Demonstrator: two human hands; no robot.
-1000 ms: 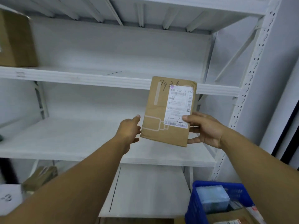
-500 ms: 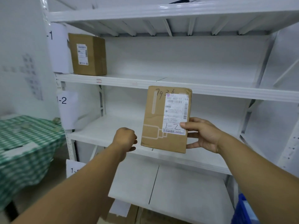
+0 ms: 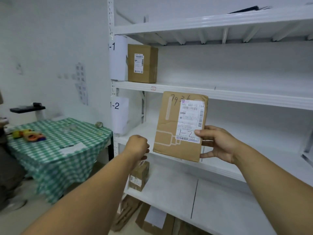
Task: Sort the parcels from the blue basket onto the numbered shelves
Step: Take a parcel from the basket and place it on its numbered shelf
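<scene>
- Right hand [image 3: 218, 145] pinches the parcel [image 3: 171, 133], centre frame, upright before the numbered shelf [image 3: 254, 100] edge.
- Left hand [image 3: 138, 146], curled and empty, sits just beside it.
- Brown box [image 3: 142, 63] above left; checked table [image 3: 59, 150] far left.

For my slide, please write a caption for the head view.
Right hand holds a brown parcel marked 1-2 before the shelf tagged 1-2; left hand curled beside it.

Both forearms [image 3: 94, 189] show bare as far up as I can see; the left hand [image 3: 137, 146] and the right hand [image 3: 218, 145] are bare too, the right thumbnail cut short
</scene>
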